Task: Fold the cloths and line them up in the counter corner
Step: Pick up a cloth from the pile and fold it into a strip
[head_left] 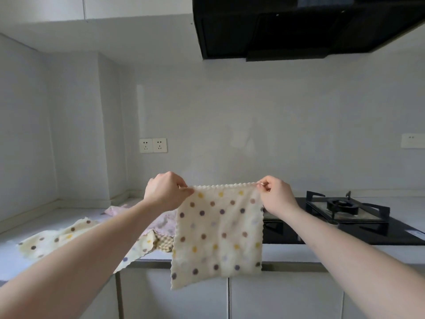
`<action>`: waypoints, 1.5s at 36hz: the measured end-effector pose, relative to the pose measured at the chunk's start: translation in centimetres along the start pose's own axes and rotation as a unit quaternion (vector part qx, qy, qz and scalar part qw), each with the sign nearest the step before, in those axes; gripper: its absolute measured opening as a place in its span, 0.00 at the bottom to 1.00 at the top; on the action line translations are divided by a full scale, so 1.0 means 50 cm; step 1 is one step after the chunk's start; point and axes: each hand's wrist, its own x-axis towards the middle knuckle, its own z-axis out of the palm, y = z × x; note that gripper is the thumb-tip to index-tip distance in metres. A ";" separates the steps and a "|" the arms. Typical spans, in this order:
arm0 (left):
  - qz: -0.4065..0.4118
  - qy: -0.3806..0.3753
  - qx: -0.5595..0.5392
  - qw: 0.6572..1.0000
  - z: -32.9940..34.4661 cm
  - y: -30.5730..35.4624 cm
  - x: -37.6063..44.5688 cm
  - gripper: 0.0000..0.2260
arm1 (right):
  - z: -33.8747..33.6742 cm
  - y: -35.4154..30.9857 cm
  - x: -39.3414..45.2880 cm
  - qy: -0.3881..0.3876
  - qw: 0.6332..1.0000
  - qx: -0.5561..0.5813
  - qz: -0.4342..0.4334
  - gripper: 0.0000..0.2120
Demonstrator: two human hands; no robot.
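Note:
A cream cloth with coloured polka dots (218, 233) hangs flat in the air above the counter's front edge. My left hand (166, 191) pinches its top left corner and my right hand (276, 195) pinches its top right corner, stretching the top hem between them. Another cream dotted cloth (57, 240) lies crumpled on the counter (23, 226) to the left, under my left forearm. A pink cloth (161, 223) lies bunched behind it, partly hidden by my arm. The counter corner (69, 201) is at the far left.
A black gas hob (345, 217) with a burner grate sits on the counter to the right. A black range hood (299, 26) hangs overhead. Wall sockets (153, 145) are on the back wall. White cabinet doors (276, 295) run below the counter.

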 end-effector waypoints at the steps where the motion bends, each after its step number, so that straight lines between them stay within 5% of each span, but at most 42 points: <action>1: -0.011 -0.021 0.001 1.000 0.009 0.001 0.001 0.11 | 0.004 0.009 0.001 -0.012 1.000 -0.009 0.012 0.07; 8: -0.069 -0.139 -0.022 0.988 0.088 0.003 0.023 0.12 | 0.041 0.065 0.021 -0.042 0.996 -0.025 0.080 0.08; 16: -0.113 -0.145 -0.121 0.976 0.162 -0.005 0.063 0.13 | 0.093 0.115 0.050 -0.049 0.966 0.154 0.201 0.08; 26: -0.093 -0.152 -0.197 0.964 0.243 -0.017 0.091 0.06 | 0.143 0.168 0.086 -0.023 0.988 0.073 0.131 0.09; 33: -0.082 -0.146 -0.231 0.958 0.290 -0.029 0.090 0.12 | 0.151 0.196 0.084 -0.034 0.993 0.054 0.095 0.09; 54: -0.013 -0.158 -0.104 0.982 0.339 -0.083 -0.062 0.10 | 0.113 0.283 -0.053 -0.130 0.990 -0.034 0.036 0.07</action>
